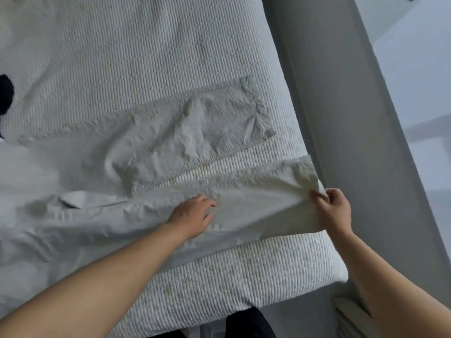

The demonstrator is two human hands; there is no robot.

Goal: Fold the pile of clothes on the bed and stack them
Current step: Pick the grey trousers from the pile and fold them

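Note:
Pale grey-green trousers (151,147) lie spread across the ribbed white bed cover (136,45), both legs pointing toward the bed's right edge. The far leg lies flat and wrinkled. My right hand (334,211) pinches the hem corner of the near leg and lifts it a little at the bed's right edge. Further left on that same leg, my left hand (195,215) rests palm down with relaxed fingers.
A dark garment (6,93) shows at the far left edge of the bed. A grey floor strip (341,118) runs along the bed's right side, beside a white wall. The bed's near edge (244,301) is just in front of me.

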